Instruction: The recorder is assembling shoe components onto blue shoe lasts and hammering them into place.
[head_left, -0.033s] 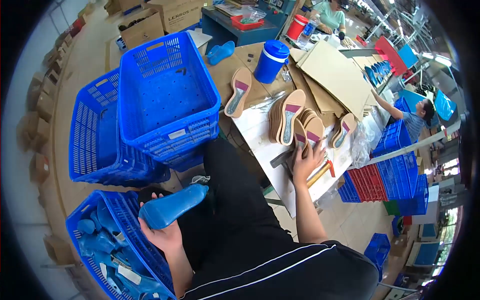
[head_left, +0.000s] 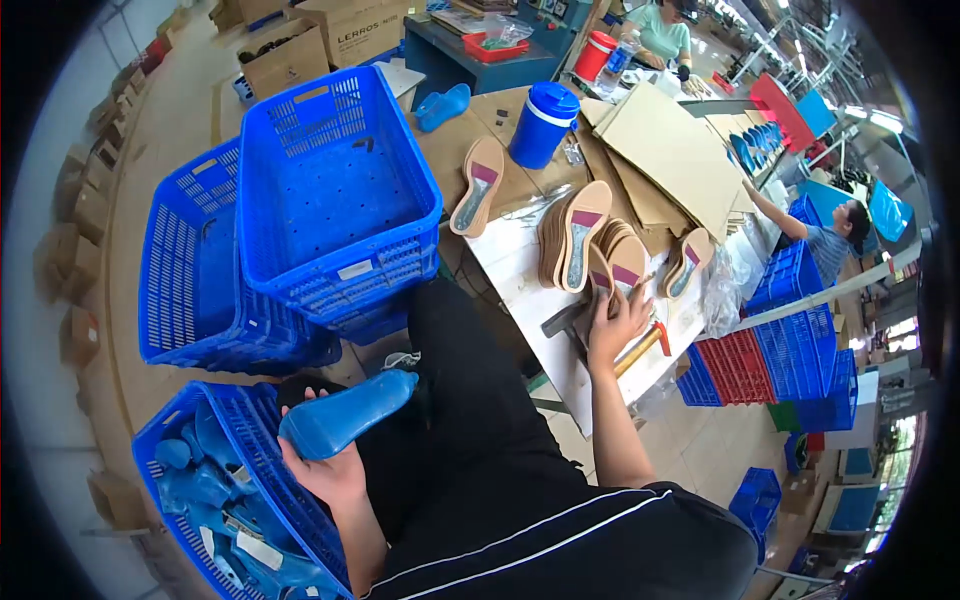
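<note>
On the upturned palm of my left hand (head_left: 330, 470) rests a blue shoe last (head_left: 350, 412), its narrow end pointing right over my knee; the fingers curl around its broad end. At the table (head_left: 545, 335), my right hand (head_left: 618, 325) has its fingers on the near end of a tan insole (head_left: 600, 268) beside another insole stack (head_left: 627, 262). Part of that insole is hidden by the fingers. Just left stands a taller stack of insoles (head_left: 583, 215) with purple and grey patches. A hammer (head_left: 640, 350) and a dark flat metal tool (head_left: 562, 318) lie by my right wrist.
A blue crate of lasts (head_left: 215, 395) stands beside my left forearm, with stacked blue crates (head_left: 350, 262) ahead of it. More insoles (head_left: 478, 185), a blue jug (head_left: 543, 125) and cardboard sheets (head_left: 665, 150) occupy the table. Two people (head_left: 660, 35) work farther off.
</note>
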